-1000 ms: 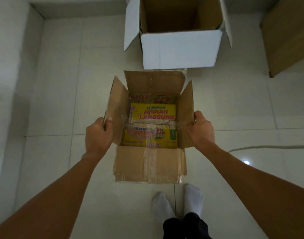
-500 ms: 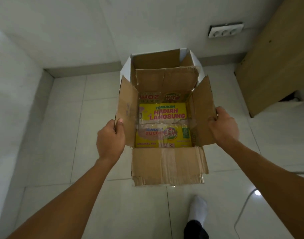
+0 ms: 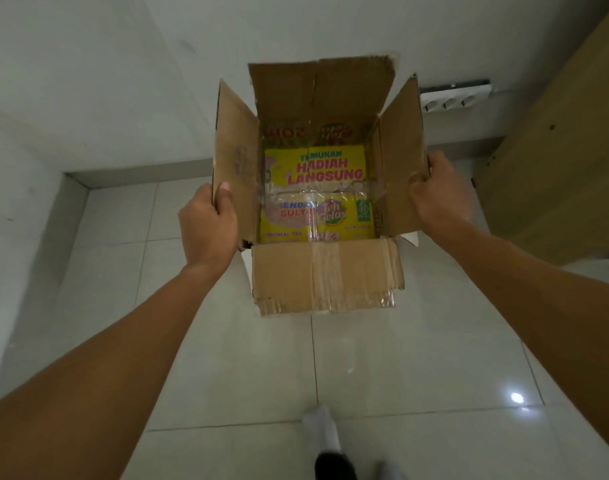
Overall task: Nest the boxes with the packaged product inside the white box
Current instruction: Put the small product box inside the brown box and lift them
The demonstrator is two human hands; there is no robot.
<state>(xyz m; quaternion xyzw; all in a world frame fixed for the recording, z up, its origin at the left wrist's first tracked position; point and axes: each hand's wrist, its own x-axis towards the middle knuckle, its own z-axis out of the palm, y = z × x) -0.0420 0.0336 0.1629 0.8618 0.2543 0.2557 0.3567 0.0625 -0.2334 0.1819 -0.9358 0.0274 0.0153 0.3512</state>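
Got my left hand (image 3: 208,225) and right hand (image 3: 438,192) each clamped on a side flap of the brown box (image 3: 327,278) mid-frame so the tea pack (image 3: 317,194) stays level over the white box (image 3: 411,238) peeking out underneath.

Glossy pale tiled floor (image 3: 400,358), white wall (image 3: 123,64) bearing a socket strip (image 3: 452,98), wooden cabinet (image 3: 555,150) at right.

Both hands (image 3: 208,225) (image 3: 438,199) grip the open brown box (image 3: 327,278).
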